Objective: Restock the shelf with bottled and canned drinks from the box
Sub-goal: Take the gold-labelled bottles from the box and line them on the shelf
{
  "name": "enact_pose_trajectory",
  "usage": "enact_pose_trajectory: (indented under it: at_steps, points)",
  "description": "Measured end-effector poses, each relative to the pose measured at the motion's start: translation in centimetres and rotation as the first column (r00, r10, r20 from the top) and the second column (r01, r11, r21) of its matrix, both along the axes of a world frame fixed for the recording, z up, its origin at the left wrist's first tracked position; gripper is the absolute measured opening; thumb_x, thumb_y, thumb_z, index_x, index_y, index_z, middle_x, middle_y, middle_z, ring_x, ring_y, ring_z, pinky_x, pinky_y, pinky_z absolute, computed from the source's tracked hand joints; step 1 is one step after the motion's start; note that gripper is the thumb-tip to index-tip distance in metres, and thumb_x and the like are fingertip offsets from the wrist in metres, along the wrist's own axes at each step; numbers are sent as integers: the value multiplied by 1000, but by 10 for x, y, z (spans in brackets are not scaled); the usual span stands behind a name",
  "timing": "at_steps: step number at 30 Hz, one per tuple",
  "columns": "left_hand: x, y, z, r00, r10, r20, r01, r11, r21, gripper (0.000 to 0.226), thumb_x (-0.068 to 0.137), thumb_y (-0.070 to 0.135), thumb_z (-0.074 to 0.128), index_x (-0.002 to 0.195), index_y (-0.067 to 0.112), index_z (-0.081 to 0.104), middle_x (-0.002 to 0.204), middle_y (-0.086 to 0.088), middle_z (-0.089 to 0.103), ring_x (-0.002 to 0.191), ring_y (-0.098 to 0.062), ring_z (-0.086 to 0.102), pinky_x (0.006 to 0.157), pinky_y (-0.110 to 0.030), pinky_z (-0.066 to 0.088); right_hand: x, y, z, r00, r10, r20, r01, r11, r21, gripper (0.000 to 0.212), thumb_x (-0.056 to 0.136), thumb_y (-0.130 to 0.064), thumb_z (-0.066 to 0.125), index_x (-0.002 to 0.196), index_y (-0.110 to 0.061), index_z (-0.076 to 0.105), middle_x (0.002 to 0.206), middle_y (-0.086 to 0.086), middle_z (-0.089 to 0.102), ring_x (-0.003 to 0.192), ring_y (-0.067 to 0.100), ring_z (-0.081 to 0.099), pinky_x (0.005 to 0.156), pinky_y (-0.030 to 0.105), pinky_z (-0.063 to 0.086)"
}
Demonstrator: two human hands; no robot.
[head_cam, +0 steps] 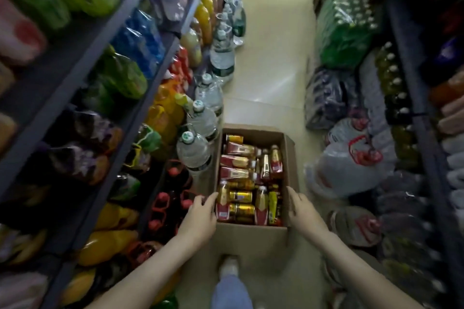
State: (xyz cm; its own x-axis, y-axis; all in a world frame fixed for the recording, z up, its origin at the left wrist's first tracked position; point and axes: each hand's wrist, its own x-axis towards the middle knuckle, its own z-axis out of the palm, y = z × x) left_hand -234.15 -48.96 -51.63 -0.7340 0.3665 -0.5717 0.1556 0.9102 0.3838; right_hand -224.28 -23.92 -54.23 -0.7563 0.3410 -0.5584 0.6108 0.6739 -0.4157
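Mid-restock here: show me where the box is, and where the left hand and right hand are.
box (251,236), head view, on its near outer wall.
left hand (200,216), head view, on the back of the hand.
right hand (302,211), head view, on the back of the hand.

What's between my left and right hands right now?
In the head view, between left hand and right hand: the open brown cardboard box of red-and-gold bottles and gold cans.

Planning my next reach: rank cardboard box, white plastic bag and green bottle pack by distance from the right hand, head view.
1. Cardboard box: right wall at the right hand.
2. White plastic bag: floor, further right.
3. Green bottle pack: far up the aisle.
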Motion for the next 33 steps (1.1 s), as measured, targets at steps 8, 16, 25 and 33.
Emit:
enact_pose_trajectory:
  at_steps: [8,16,25,33]
  points:
    - [-30,45,-196,993,-9,118,28,986,-164,57,98,22,43,150,27,19,142,-10,29,125,-24,40,97,-33,45,-7,5,-193,976,-137,170,155,982,-104,69,94,-5,45,153,-17,11,145,8,37,132,22,39,104,32,37]
    - [-26,79,-379,999,23,39,-10,956,-294,70,98,32,46,153,19,4,148,-14,24,131,-26,32,106,-34,39,-22,-1,-373,957,-175,231,212,966,-147,78,94,-11,52,153,-21,1,147,6,34,133,23,36,105,32,35]
    - [-18,92,-445,994,-17,-105,-36,873,-487,91,96,14,52,148,32,-21,151,-32,-1,139,-46,8,112,-50,26,-87,-15,-419,998,42,-53,-32,985,170,93,87,-15,63,152,-22,-3,159,10,9,147,26,5,118,39,9]
    - [-43,80,-412,922,331,201,-306,941,-144,101,84,17,67,146,52,-5,147,-10,8,131,-30,13,111,-41,26,-191,-22,-427,878,472,-76,-428,847,313,94,81,-1,62,153,-14,2,153,16,26,141,31,23,115,41,19]
